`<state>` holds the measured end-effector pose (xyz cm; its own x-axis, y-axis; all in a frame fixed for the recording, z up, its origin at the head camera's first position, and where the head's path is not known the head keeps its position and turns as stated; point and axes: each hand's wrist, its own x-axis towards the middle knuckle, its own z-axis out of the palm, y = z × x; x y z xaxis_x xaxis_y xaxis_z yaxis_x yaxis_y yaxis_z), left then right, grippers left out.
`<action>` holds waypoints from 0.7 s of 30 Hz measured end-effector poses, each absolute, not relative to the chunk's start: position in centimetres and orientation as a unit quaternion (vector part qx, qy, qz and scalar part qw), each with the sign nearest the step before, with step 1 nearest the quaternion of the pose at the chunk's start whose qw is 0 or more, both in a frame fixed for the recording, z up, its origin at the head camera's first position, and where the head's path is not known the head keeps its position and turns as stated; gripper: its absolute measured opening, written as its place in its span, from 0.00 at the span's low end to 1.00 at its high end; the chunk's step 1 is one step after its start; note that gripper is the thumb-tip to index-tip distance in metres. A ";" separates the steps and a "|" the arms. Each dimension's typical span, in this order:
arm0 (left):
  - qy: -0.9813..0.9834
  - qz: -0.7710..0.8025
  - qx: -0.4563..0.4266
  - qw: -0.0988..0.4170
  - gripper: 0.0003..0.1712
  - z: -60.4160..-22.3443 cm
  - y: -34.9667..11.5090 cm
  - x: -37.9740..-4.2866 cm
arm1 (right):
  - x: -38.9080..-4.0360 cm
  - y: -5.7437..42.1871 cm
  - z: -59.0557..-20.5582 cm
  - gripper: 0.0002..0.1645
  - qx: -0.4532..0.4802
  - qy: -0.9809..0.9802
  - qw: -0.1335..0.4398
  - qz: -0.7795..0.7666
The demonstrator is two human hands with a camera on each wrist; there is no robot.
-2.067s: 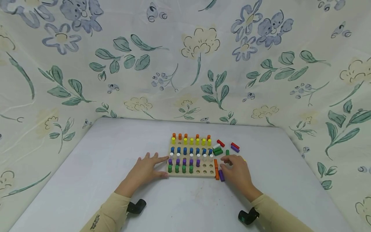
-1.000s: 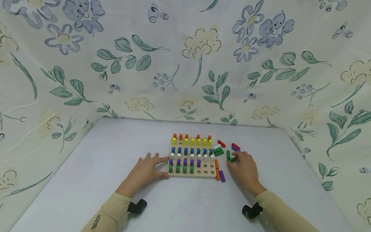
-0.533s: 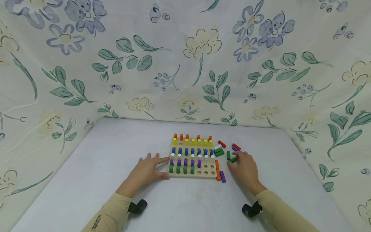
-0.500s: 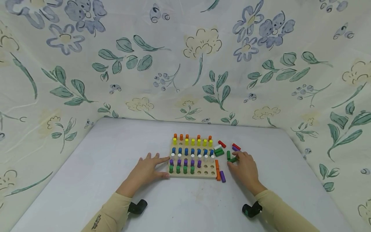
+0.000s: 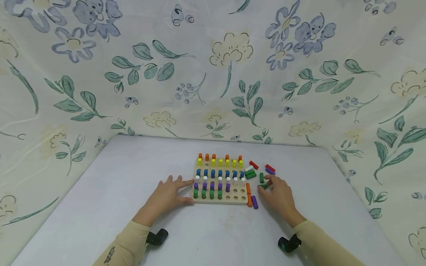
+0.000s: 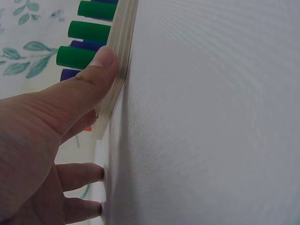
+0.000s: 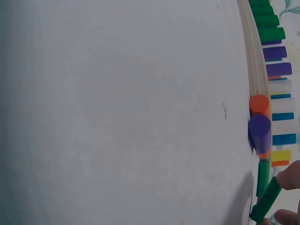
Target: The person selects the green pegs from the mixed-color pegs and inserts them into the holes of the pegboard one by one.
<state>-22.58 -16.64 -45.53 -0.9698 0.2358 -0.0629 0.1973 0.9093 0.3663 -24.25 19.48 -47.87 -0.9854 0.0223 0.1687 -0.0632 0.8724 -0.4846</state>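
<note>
A wooden pegboard (image 5: 221,201) stands on the table with rows of orange, yellow, blue, white, purple and green pegs. My left hand (image 5: 166,194) steadies its left side, index finger straight against the edge. In the left wrist view the thumb (image 6: 104,57) presses the board's front edge beside green pegs, while two other fingertips touch the table. To the right of the board, my right hand (image 5: 277,194) pinches a green peg (image 7: 266,199) between thumb and fingers. The peg slants close over the table. Another green peg (image 5: 261,177) lies just beyond it.
Two orange pegs (image 5: 249,195) lie end to end along the board's right edge, beside a purple peg (image 5: 254,202). White and green pegs (image 5: 250,174) lie near the back right. Red pegs (image 5: 254,165) and another purple peg (image 5: 270,171) lie farther back. A flowered cloth (image 5: 229,92) hangs behind.
My right hand moved right from beside the orange pegs, took hold of the green peg, and has since shifted slightly left with it. The left hand stays at the board.
</note>
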 end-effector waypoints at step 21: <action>0.976 0.178 0.109 0.054 0.45 -45.7 -16.7 -22.8 | -23.4 19.3 -47.9 0.22 0.014 -0.933 0.077 0.351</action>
